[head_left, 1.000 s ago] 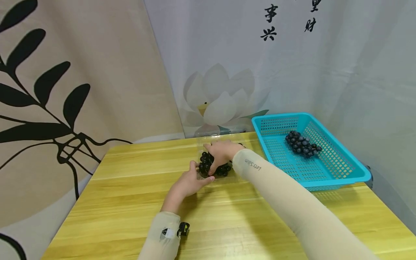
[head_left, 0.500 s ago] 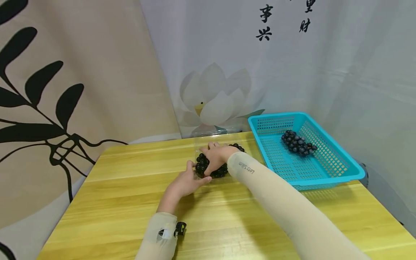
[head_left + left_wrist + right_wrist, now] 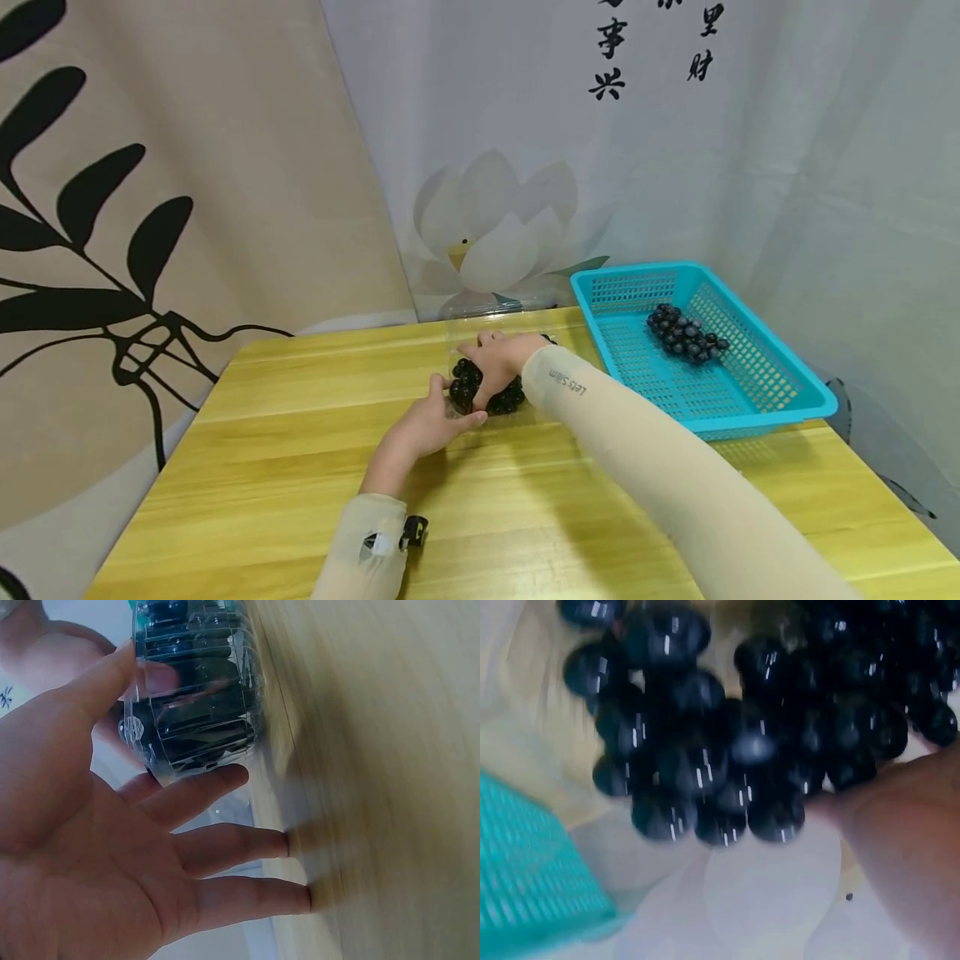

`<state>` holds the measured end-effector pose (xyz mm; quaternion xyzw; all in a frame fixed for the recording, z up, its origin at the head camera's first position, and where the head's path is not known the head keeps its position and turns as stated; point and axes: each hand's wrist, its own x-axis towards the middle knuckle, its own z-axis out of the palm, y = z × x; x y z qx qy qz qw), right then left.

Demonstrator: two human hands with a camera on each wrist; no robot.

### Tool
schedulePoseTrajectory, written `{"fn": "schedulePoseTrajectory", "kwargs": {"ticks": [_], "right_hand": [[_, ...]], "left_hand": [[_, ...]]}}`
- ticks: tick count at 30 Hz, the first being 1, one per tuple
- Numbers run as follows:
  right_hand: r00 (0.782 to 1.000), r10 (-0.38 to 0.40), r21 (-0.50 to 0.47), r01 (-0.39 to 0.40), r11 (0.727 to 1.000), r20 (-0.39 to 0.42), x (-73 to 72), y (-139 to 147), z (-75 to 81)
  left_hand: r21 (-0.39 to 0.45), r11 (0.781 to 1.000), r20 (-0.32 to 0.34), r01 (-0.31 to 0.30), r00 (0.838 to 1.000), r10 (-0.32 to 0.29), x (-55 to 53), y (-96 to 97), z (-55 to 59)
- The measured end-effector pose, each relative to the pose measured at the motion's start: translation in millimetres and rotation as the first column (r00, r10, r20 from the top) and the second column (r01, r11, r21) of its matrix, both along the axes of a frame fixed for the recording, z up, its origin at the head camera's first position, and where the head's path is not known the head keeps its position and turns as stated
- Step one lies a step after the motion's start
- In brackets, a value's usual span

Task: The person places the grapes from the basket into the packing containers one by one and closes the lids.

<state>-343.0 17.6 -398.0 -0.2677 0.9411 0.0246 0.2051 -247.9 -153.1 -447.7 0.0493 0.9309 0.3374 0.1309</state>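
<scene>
A clear plastic box (image 3: 487, 311) with its lid raised at the back stands on the table, dark grapes (image 3: 466, 385) inside. My right hand (image 3: 498, 363) reaches down into it and grips a bunch of grapes (image 3: 697, 750), which fills much of the right wrist view. The grapes hide part of that hand's fingers. At the box's near left corner is my left hand (image 3: 429, 423). In the left wrist view, its thumb touches the ribbed box wall (image 3: 199, 690) near the rim, and its nearly straight fingers (image 3: 240, 900) spread below, tips at the tabletop.
To the right stands a turquoise perforated basket (image 3: 637, 367), holding another bunch of dark grapes (image 3: 684, 335). The wooden table (image 3: 300, 467) ends at a printed curtain (image 3: 495, 125) behind the box. The right forearm crosses the table in front of the basket.
The view has shifted slightly, so the scene sits a little further left. Grapes at the box's right side show less now than half a second ago; both hands keep about the same place.
</scene>
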Motion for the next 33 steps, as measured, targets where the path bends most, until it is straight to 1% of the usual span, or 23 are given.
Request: {"fn": "schedulePoseTrajectory", "kwargs": {"ticks": [3, 6, 10, 16, 18, 20, 24, 29, 33], "right_hand": [[0.998, -0.003, -0.004, 0.003, 1.000, 0.070, -3.2, 1.2, 11.4], [0.993, -0.013, -0.007, 0.013, 1.000, 0.114, -7.3, 4.9, 25.5], [0.994, -0.022, 0.035, 0.018, 0.999, 0.104, -13.8, 10.1, 44.9], [0.988, -0.053, 0.106, 0.038, 0.994, 0.143, -18.3, 19.0, 72.5], [0.989, -0.061, 0.127, 0.044, 0.991, 0.131, -18.3, 23.3, 83.0], [0.992, -0.075, 0.140, 0.060, 0.988, 0.103, -19.1, 30.1, 92.3], [0.993, -0.107, 0.144, 0.098, 0.985, 0.057, -21.9, 50.3, 112.1], [0.986, -0.166, 0.149, 0.163, 0.975, 0.003, -26.9, 83.3, 135.0], [0.976, -0.216, 0.147, 0.217, 0.965, -0.024, -31.9, 110.7, 145.3]], "left_hand": [[-0.003, 1.000, 0.005, -0.006, 1.000, 0.006, 0.7, -1.0, 0.3], [-0.012, 1.000, 0.010, -0.011, 1.000, 0.011, 1.0, -1.0, 1.1], [-0.021, 1.000, 0.023, -0.021, 1.000, 0.021, 1.3, -0.8, 2.0], [-0.022, 1.000, 0.025, -0.022, 0.999, 0.023, 1.7, -0.1, 1.8], [-0.020, 0.999, 0.025, -0.027, 0.999, 0.028, 1.5, 0.0, 2.3], [-0.018, 0.999, 0.024, -0.026, 0.999, 0.027, 1.4, 0.4, 3.1], [-0.018, 1.000, 0.018, -0.024, 1.000, 0.025, 1.1, 1.1, 2.9], [-0.021, 1.000, 0.011, -0.019, 1.000, 0.019, 1.0, 1.1, 1.3], [-0.021, 1.000, 0.011, -0.020, 1.000, 0.021, 1.3, 0.8, 1.1]]}}
